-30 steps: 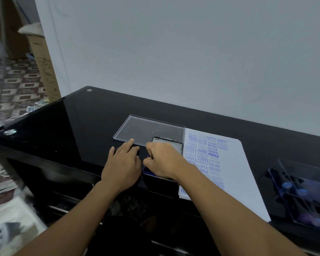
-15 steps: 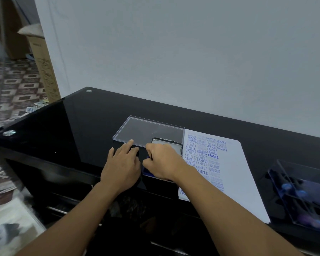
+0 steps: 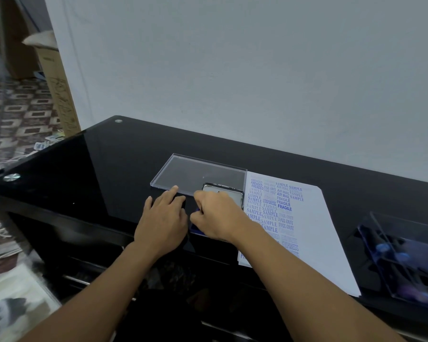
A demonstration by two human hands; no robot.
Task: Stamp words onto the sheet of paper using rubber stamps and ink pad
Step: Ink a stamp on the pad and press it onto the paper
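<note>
A white sheet of paper (image 3: 314,230) lies on the black glass table (image 3: 104,169), its left part covered with blue stamped words. Left of it sits the ink pad; its raised grey lid (image 3: 232,193) and a strip of blue pad (image 3: 195,229) show. My right hand (image 3: 218,215) is curled over the pad, fingers pinched on a small dark stamp that is almost wholly hidden. My left hand (image 3: 163,223) lies flat on the table, fingers apart, touching the pad's dark left edge.
A clear plastic lid (image 3: 198,172) lies flat just behind the ink pad. A transparent box with several blue-knobbed stamps (image 3: 400,257) stands at the right edge. The wall runs close behind the table. A cardboard box (image 3: 57,82) stands on the floor at the left.
</note>
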